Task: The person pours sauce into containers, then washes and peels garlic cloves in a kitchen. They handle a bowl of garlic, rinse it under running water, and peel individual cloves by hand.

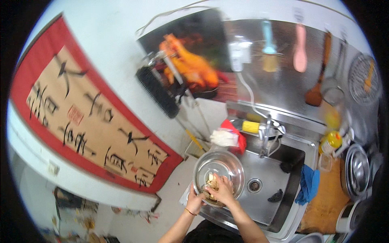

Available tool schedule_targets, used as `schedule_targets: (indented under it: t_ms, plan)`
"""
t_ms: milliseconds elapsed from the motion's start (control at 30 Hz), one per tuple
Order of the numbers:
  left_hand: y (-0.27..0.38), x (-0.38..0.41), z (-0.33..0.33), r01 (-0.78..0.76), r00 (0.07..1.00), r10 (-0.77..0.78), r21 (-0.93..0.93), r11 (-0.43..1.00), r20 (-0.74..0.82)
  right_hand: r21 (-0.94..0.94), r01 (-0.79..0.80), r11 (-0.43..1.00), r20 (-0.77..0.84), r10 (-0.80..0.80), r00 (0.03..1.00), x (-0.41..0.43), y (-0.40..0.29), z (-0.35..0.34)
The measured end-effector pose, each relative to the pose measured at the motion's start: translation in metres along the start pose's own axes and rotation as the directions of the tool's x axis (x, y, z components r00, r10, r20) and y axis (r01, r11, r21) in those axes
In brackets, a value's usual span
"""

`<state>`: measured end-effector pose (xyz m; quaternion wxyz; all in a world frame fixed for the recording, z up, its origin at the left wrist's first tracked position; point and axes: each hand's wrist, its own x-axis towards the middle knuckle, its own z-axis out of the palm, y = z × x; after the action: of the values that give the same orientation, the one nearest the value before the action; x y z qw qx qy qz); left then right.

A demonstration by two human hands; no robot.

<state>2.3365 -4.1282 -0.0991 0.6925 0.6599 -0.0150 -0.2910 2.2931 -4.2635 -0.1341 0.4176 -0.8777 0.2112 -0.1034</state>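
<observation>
A round stainless steel bowl [239, 170] is at the left edge of the sink, tilted towards me. My left hand [195, 199] grips its near left rim, with the thumb over the edge. Pale, lumpy food pieces [211, 178], perhaps mushrooms, lie inside on the near side. My right hand [224, 192] reaches into the bowl over the pieces, thumb and fingers spread around some of them. Its palm and part of the pieces are hidden, so a firm hold cannot be made out.
To the right is a stainless steel sink [250, 206] with a drain [254, 185] and dark scraps. A faucet [266, 136] rises behind it. A blue cloth [307, 184] hangs over the right rim. Beyond are a wooden board [325, 194], yellow bottle [330, 142] and stacked metal bowls [357, 173].
</observation>
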Motion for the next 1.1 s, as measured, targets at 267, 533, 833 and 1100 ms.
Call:
schedule_targets:
  t_ms: [267,533,833,1100]
  plan:
    - [-0.067,-0.068,-0.141,0.101,0.979,-0.188,-0.619,0.779,-0.077,0.261,0.251,0.932,0.376,-0.338,0.863,0.011,-0.037,0.033]
    - [-0.067,-0.178,-0.276,-0.080,0.963,-0.160,-0.797,0.599,-0.217,0.178,0.529,0.830,0.444,-0.547,0.710,-0.031,-0.212,0.139]
    - [-0.108,-0.356,-0.478,-0.445,0.791,-0.108,-0.688,0.574,-0.602,0.338,0.761,0.554,0.670,-0.710,0.219,-0.167,-0.393,0.360]
    - [-0.129,-0.467,-0.599,-0.765,0.460,-0.163,-0.482,0.426,-0.873,0.682,0.703,0.202,0.563,-0.758,-0.328,-0.300,-0.528,0.550]
